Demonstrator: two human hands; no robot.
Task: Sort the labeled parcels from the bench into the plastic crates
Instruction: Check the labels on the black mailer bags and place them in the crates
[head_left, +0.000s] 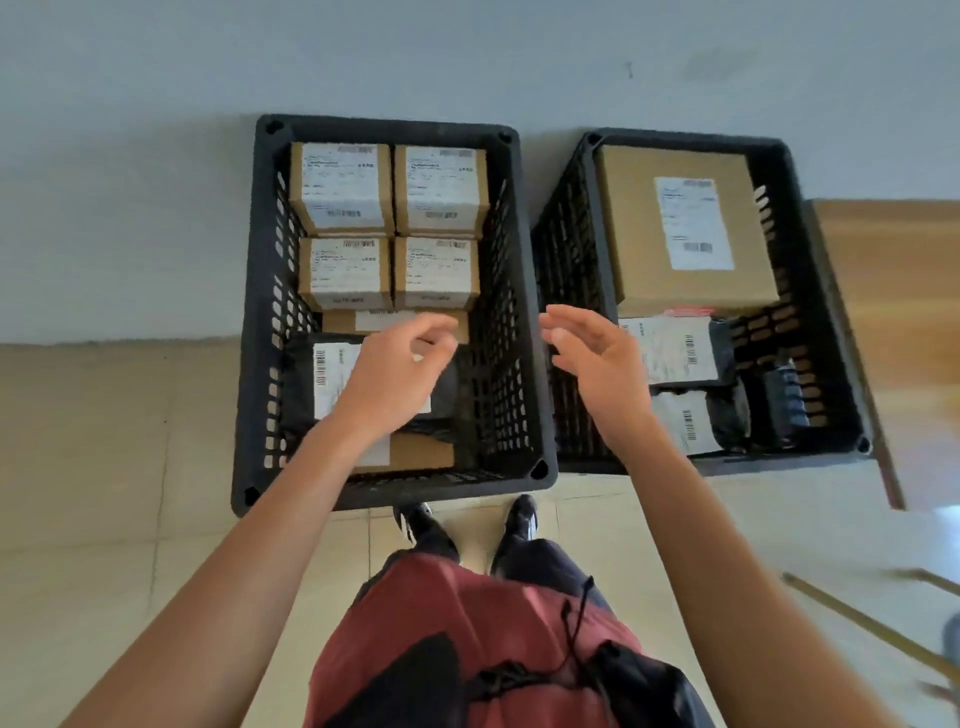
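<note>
Hovering over the near half of the left crate (260, 332), the left hand (395, 374) has its fingers loosely curled and holds nothing; it hangs above a black bag (306, 384) with a white label, which lies in the crate on a flat box (415, 453). The right hand (597, 364) is held over the gap between the two crates, palm turned inward, fingers relaxed and spread, empty.

Beyond the left hand, four small boxes (340, 189) with white labels stand two by two at the far end of the left crate, touching one another; another flat box (384, 321) shows just below them.

The right crate (831, 332) stands just beside the left one. A large box (685, 228) with one label fills its far half. Nearer lie two labelled bags (675, 353), one behind the other, and a dark bundle (784, 395) to their right.

Both crates sit on a pale tiled floor (104, 467) against a grey wall (130, 182). The person's black shoes (519, 519) stand just before the crates, with a red and black garment (467, 623) below. A wooden surface (904, 291) shows at the right edge.
</note>
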